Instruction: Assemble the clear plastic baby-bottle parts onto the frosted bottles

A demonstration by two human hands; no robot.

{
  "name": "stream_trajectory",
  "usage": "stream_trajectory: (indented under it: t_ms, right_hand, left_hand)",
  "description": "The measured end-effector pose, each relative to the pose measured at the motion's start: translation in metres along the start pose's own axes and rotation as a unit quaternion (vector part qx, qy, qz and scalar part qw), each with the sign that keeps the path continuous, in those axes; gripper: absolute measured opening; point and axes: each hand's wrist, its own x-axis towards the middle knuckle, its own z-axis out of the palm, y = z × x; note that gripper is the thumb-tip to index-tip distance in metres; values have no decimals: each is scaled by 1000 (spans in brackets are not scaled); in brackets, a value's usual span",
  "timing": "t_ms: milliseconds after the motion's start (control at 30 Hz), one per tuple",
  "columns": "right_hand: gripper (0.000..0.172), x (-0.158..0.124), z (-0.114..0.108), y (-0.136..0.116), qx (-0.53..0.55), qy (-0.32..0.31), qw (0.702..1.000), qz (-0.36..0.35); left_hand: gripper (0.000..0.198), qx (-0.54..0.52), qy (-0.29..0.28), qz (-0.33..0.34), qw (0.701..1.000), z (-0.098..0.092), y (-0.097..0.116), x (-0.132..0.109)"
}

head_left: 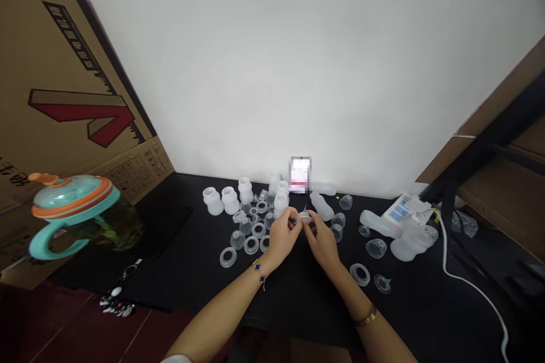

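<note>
Our left hand and right hand pinch a translucent ring above the middle of the black table; it looks light, slick and slightly flexible, best held by its rim. At left, a teal-handled jug holds leafy liquid; the white bottles' contents we cannot tell.

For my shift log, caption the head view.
Left hand and right hand hold a round translucent plastic piece above a black table, near white, waisted plastic bottles.

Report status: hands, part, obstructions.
Left hand, right hand: both pinching translucent piece. Piece held over black table. Loose rings near left hand; nothing visibly blocking.
</note>
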Motion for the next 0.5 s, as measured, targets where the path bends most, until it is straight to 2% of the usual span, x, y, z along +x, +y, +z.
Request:
stream_trajectory:
  t_ms: [300,500]
  right_hand:
    - [38,0,0,0,39,-18,999,8]
    - [39,1,0,-1,35,-13,999,-9]
  left_hand:
    - [10,-59,-15,0,998,1,-2,0]
    - [17,-174,-39,-70,981,2,-4,2]
